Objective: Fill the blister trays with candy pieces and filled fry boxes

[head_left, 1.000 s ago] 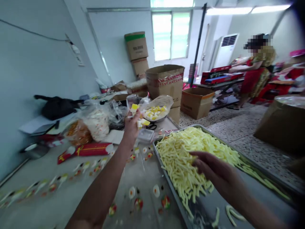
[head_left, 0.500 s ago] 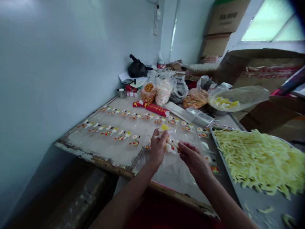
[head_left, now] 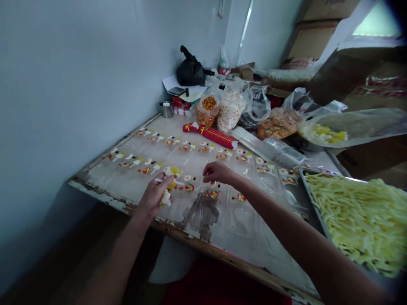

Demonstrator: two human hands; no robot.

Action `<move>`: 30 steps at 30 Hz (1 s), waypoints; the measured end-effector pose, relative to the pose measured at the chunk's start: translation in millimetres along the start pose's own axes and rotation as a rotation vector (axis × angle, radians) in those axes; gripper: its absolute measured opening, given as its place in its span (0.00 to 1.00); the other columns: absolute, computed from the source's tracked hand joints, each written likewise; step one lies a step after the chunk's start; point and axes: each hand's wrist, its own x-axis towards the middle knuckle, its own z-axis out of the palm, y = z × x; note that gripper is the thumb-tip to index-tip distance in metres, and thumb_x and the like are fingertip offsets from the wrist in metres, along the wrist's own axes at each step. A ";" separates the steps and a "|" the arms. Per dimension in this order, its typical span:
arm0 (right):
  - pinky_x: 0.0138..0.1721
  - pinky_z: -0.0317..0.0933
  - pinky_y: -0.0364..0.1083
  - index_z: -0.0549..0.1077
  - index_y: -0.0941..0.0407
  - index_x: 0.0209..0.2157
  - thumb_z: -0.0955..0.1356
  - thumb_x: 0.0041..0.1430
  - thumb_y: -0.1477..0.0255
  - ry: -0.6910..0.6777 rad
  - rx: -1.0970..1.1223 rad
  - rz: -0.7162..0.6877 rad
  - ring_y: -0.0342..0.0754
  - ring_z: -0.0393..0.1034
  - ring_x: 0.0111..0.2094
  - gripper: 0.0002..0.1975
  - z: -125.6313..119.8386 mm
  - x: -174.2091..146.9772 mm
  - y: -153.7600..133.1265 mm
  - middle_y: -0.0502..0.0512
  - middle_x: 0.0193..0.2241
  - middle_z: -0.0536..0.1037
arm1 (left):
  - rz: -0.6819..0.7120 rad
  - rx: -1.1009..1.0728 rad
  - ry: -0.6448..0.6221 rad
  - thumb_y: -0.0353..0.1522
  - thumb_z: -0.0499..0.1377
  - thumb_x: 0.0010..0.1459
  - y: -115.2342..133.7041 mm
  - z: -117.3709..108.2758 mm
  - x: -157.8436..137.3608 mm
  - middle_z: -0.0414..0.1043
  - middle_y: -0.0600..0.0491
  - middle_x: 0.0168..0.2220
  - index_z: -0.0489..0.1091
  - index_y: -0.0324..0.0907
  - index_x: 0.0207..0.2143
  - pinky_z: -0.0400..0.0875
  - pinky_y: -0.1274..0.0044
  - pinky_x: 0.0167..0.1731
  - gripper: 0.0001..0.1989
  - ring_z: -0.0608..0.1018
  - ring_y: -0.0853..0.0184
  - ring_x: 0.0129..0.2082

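My left hand (head_left: 154,195), low over the table's front part, is closed on several yellow-and-white stick-shaped candies (head_left: 173,171). Their white ends poke out between thumb and fingers. To its right my right hand (head_left: 218,173) reaches over the rows with fingertips bent down and pressed together; what is in them, if anything, is too small to make out. Beneath both hands lie clear plastic packs (head_left: 187,154) in rows, with small egg-like, round pizza-like and dark pieces on them. In the rows on the left lie similar yellow-and-white stick-shaped candies (head_left: 157,166).
A metal tray (head_left: 313,203) of pale yellow strips (head_left: 365,216) stands at the right. Behind the rows are a red patterned package (head_left: 214,136), bags of small candies (head_left: 230,110), an open bag of yellow-and-white pieces (head_left: 329,133), a metal cup (head_left: 167,110) and a black bag (head_left: 190,70).
My hands have parted: the left has moved left with the stick-shaped candies, and the right has swung left and away from me over the rows. The view has shifted.
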 end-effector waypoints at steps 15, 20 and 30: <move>0.32 0.57 0.42 0.81 0.57 0.37 0.70 0.63 0.60 0.353 -0.089 -0.282 0.44 0.69 0.31 0.14 6.1 -18.4 5.9 0.52 0.30 0.80 | -0.104 0.022 -0.171 0.40 0.69 0.47 -9.1 55.3 16.1 0.69 0.59 0.23 0.71 0.41 0.38 0.60 0.83 0.13 0.19 0.64 0.77 0.14; 0.34 0.61 0.43 0.79 0.57 0.32 0.75 0.50 0.62 0.313 0.299 -0.300 0.45 0.70 0.31 0.12 -14.3 -54.9 -1.5 0.52 0.30 0.80 | -0.067 0.032 -0.299 0.38 0.68 0.48 -14.6 101.2 17.7 0.73 0.57 0.26 0.70 0.41 0.39 0.63 0.83 0.17 0.18 0.67 0.76 0.16; 0.23 0.56 0.43 0.78 0.56 0.26 0.79 0.37 0.68 0.191 0.280 0.088 0.45 0.68 0.21 0.13 -40.9 -72.3 59.0 0.51 0.19 0.77 | -0.056 0.023 -0.173 0.41 0.69 0.50 -30.5 93.6 20.6 0.73 0.58 0.26 0.64 0.44 0.41 0.63 0.83 0.16 0.21 0.68 0.75 0.17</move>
